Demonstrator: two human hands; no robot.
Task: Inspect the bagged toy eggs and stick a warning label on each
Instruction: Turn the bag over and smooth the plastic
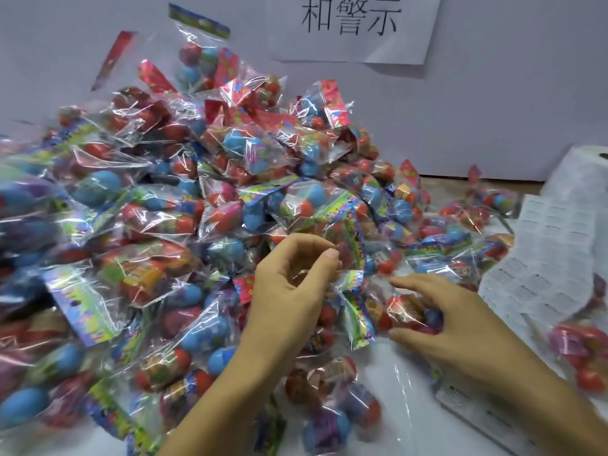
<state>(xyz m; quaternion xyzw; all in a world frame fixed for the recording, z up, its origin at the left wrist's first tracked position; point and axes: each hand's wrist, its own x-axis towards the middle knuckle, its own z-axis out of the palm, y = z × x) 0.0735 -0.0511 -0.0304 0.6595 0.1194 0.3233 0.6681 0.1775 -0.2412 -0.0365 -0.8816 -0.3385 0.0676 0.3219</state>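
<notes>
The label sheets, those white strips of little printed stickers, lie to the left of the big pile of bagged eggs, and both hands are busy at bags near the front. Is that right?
Not quite: the label sheets lie to the right of the pile of bagged eggs, as the head view shows. The rest holds: the left hand and right hand are both at bags near the front.

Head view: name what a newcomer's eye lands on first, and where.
A big heap of bagged toy eggs, red and blue in crinkly clear plastic, fills the left and centre. At its front edge the left hand pinches one bag while the right hand grips the eggs inside it. A sheet of white labels lies at right.
</notes>
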